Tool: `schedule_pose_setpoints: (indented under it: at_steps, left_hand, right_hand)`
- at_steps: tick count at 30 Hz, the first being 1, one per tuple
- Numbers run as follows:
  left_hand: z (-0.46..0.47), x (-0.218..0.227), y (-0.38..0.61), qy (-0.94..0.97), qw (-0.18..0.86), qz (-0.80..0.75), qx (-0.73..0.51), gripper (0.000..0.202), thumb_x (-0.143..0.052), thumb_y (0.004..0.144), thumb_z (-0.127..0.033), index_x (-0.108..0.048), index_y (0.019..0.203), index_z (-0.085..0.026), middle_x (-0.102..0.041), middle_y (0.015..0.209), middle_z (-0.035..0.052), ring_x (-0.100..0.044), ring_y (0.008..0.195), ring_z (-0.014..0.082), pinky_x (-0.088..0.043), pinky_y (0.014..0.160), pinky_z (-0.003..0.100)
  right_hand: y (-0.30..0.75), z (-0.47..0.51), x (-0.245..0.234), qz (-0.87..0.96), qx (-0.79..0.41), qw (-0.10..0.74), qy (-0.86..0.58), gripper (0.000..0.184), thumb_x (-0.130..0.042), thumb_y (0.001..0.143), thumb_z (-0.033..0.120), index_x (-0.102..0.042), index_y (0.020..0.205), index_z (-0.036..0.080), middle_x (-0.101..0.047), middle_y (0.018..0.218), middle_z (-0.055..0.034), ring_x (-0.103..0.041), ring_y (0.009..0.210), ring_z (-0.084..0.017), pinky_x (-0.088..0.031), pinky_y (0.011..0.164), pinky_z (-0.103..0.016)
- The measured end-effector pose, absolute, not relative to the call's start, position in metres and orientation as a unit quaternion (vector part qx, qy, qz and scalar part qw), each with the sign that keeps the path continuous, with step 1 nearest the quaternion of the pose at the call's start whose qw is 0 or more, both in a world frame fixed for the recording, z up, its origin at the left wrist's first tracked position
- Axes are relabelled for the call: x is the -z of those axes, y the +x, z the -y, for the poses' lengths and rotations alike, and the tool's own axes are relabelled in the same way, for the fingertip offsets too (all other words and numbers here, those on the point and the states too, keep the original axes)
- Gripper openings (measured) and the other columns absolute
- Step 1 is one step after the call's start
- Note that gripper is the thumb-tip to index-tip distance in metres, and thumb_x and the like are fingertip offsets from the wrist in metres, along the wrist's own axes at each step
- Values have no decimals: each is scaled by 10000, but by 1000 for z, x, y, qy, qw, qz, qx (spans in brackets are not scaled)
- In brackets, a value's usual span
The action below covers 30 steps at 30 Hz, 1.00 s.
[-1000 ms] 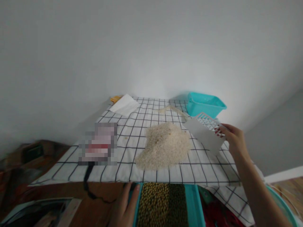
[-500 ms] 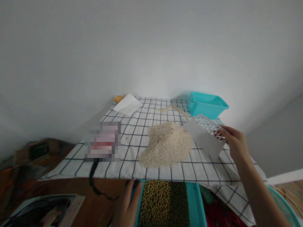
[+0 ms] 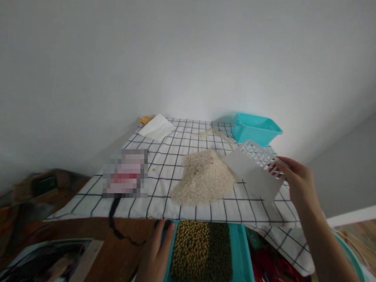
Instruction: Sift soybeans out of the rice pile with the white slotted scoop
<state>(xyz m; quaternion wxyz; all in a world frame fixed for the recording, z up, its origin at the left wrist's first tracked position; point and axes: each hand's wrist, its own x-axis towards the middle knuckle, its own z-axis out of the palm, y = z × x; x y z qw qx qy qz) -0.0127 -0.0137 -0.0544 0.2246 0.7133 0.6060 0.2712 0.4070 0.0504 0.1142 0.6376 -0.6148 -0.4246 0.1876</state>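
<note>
Your right hand [image 3: 299, 184] has its grip closed on the white slotted scoop [image 3: 254, 170], pinching it by the far end up near the slots. The plain flat edge points down and left, and it's touching the right side of the rice pile [image 3: 202, 178] or just beside it, hard to call. Holding it by the back like that looks like the way to keep your fingers out of the grains and the blade low to the checked cloth [image 3: 164, 203].

Your left hand [image 3: 155, 254] is down at the near edge of the bench, fingers laid over the left rim of the teal tray of green beans [image 3: 202, 250]. I can't tell if that grip is actually clenched or just resting. My guess is it's steadying the tray, since it sits below the cloth edge, right in front of the pile.

Other stuff: 1 teal tub [image 3: 255, 129] at the far right corner, a thin trail of rice [image 3: 213, 134] just left of it, a white napkin [image 3: 157, 127] far left, and a black cord [image 3: 113, 223] hanging off the front.
</note>
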Motion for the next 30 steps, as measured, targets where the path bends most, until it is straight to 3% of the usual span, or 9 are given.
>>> schedule_pose_setpoints:
  at_steps: [2, 6, 10, 15, 23, 30]
  left_hand:
    - [13, 51, -11, 712, 221, -608, -272, 453, -363, 888, -369, -637, 1222, -233, -615, 1402, 115, -564, 1287, 330, -435, 1072, 522]
    - [13, 40, -7, 713, 243, -591, -289, 470, -341, 908, -433, -618, 1248, -267, -635, 1390, 72, -603, 1257, 281, -513, 1022, 425]
    - [12, 35, -4, 704, 225, -603, -301, 437, -365, 899, -440, -666, 1168, -274, -680, 1329, 74, -630, 1222, 298, -526, 1004, 451]
    - [11, 31, 0, 698, 262, -595, -300, 492, -348, 913, -413, -574, 1305, -221, -631, 1386, 108, -596, 1262, 280, -512, 1022, 437]
    - [12, 29, 1, 661, 260, -618, -337, 434, -443, 863, -512, -707, 1104, -265, -687, 1317, 67, -625, 1226, 294, -503, 1026, 437]
    - [10, 17, 20, 620, 277, -647, -346, 435, -419, 894, -448, -659, 1167, -208, -681, 1313, 125, -625, 1228, 278, -494, 1034, 436]
  right_hand:
    - [409, -50, -115, 426, -172, 636, -620, 268, -743, 703, 348, -747, 922, 193, -707, 675, -25, -592, 551, -134, -445, 492, -241]
    - [415, -48, -116, 425, -161, 623, -637, 261, -737, 708, 339, -751, 920, 188, -708, 686, -21, -598, 570, -135, -446, 502, -239]
    - [411, -44, -117, 427, -172, 615, -640, 280, -733, 710, 349, -747, 937, 186, -712, 698, -23, -603, 577, -136, -444, 502, -237]
    - [400, -38, -124, 430, -175, 620, -632, 298, -735, 705, 360, -740, 948, 188, -703, 695, -21, -594, 579, -136, -452, 519, -243]
    - [395, -16, -133, 432, -172, 620, -632, 202, -734, 729, 349, -758, 910, 264, -708, 700, -13, -584, 592, -162, -421, 516, -278]
    - [406, 6, -129, 406, -128, 625, -654, 206, -749, 719, 364, -757, 909, 283, -706, 692, 0, -569, 594, -178, -401, 543, -308]
